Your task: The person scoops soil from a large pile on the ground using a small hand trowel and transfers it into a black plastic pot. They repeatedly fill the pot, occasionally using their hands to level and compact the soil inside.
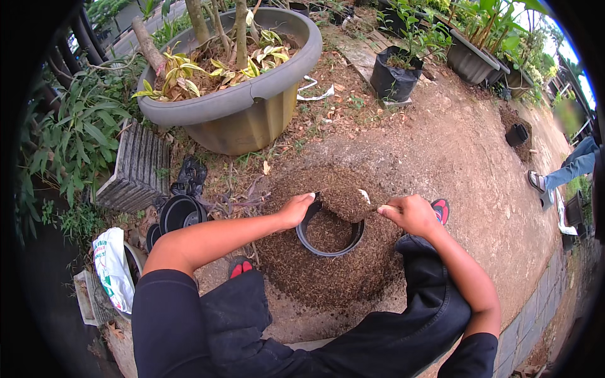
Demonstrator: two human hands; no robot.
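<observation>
A black plastic plant pot (306, 238) stands in a heap of brown, fibrous potting mix (331, 286) between my feet. More of the mix shows inside it. My left hand (298, 211) grips the pot's far left rim, thumb on top. In my right hand (410, 215) is the thin end of a scoop-like tool (364, 195), held at the right of the pot. A mound of mix (344, 201) covers most of the tool, so its shape is largely hidden; a white edge shows. This load is over the pot's far rim.
A large planter (236, 118) with a cracked rim stands ahead. To the left are grooved blocks (134, 163), empty black pots (182, 215) and a white printed sack (113, 269). A bagged plant (397, 75) stands ahead right. Another person's leg (574, 165) is far right.
</observation>
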